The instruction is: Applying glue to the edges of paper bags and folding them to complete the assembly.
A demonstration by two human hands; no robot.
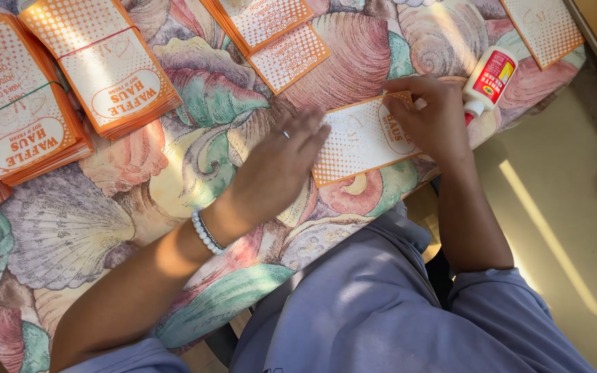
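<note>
Two hands of mine rest on one flat orange-and-white paper sleeve (361,141), which lies near the front edge of the table, on the shell-patterned tablecloth (195,103). My left hand (278,166) lies open and flat, fingers spread, pressing on the left end of the sleeve without gripping anything. My right hand (433,117) is curled over the right end, fingers bent down on the paper; how firmly it holds I cannot tell, because the hand hides that part. Just beside the right hand a white glue bottle with red label (488,79) lies tilted, close to the table corner. Free cloth stays between my left hand and the banded stacks of orange sleeves (70,90) at far left. More sleeves (274,34) at the top are cut off by the frame.
</note>
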